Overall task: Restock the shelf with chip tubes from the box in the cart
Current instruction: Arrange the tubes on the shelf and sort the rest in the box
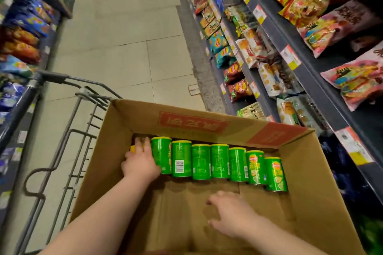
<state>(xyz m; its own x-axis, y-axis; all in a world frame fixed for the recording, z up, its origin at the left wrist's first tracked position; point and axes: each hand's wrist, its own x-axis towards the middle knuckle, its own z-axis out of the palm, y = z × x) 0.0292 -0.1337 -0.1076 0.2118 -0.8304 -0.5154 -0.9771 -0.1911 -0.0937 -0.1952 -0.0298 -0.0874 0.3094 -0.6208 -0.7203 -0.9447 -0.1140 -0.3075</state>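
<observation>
Fingers (147, 142) of the left hand (142, 164) were curled over the leftmost chip tube (132, 148), of which only a yellow end showed past the knuckles; the right hand (233, 212) held nothing, its fingers spread and relaxed low over the bare cardboard floor, though whether it touched that floor I cannot tell; beside the left hand lay a single row of seven green chip tubes (219, 163), on their sides, touching one another, their yellow lids towards the far wall of the cardboard box (310, 196); by my reading the job was well on, since most of the box floor lay bare and only this one row was left to move, yet none of these eight had reached a shelf; where the tubes belonged could not be made out, for the right-hand shelf (310, 72) showed snack bags (335, 27) and price tags, and its lowest part beside the box was dark and blurred; the box walls stood high round the row, and the far flap with red print rose over the lids, so a tube would likely need lifting straight up before swinging right; the box sat in the wire cart (68, 136), near the right-hand shelving; ahead, the tiled aisle floor (124, 47) offered room.
</observation>
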